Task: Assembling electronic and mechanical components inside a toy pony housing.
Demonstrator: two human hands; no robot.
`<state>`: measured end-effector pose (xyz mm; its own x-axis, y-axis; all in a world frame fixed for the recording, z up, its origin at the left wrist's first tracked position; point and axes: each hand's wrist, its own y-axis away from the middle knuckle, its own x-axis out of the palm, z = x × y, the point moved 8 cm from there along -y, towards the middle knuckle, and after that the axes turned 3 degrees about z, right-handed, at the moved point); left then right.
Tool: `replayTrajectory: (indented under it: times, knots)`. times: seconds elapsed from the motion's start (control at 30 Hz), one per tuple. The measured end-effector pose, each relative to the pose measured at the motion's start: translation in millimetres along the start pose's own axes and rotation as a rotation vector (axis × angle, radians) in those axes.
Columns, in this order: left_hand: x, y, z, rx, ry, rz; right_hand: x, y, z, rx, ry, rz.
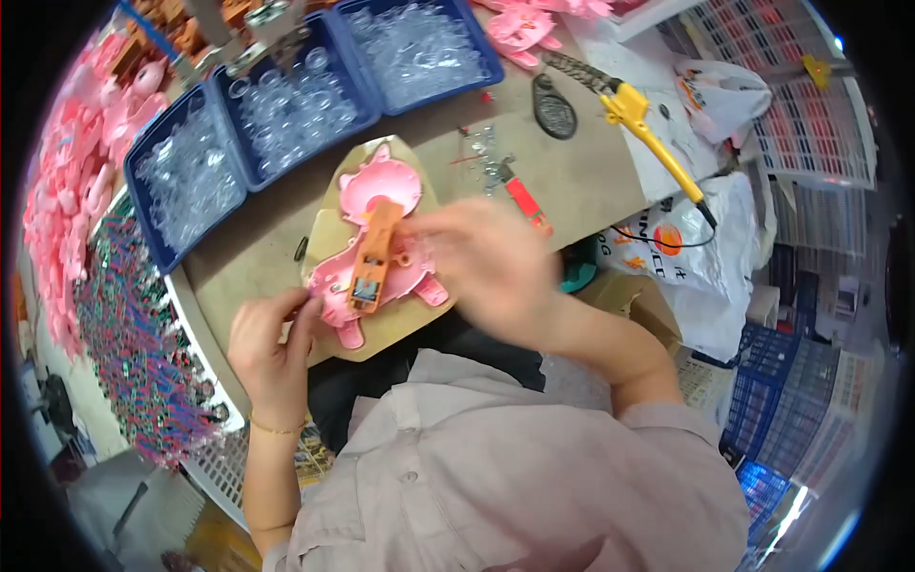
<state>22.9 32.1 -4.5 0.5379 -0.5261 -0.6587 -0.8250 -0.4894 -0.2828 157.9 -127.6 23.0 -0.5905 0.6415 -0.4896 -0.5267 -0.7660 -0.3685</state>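
Note:
A pink plastic animal-shaped toy shell [419, 272] lies hollow side up on a tan board [381, 343] in front of me. Slanting across it is an orange plastic case [376, 253] with small metallic parts showing at its lower end. My left hand [267, 343] is closed in a pinch at the shell's lower left edge; what sits between thumb and finger cannot be made out. Over the shell's right side, beside the orange case, my right hand [500, 272] is smeared by motion, and its fingers are unclear.
Blue bins [295, 119] of clear plastic parts stand at the back. Pink shells [67, 210] and bundled coloured wires [143, 324] fill the left. A yellow-handled soldering iron [658, 143], a black oval pad [554, 107] and a red-handled tool [526, 205] lie to the right.

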Motion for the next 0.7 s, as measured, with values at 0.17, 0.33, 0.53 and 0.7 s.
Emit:
replayTrajectory:
  times: [0.17,0.33,0.53,0.7]
  knots:
    - [16.8,-7.5,10.3,-0.176,0.26,0.212,-132.5,100.4,-146.4,0.803,-0.158,-0.562]
    - [26.9,-10.5,13.8,-0.253,0.414,0.298,-206.5,66.1,-165.1,0.173,-0.013,-0.729]
    - [15.0,-3.3,-18.2,0.212,0.02,0.241,-221.2,6.9,-135.0,0.265,0.555,-0.254]
    - [26.0,28.8,-9.9,0.138,0.113,0.177,-190.6,58.7,-61.3,0.163,0.474,-0.548]
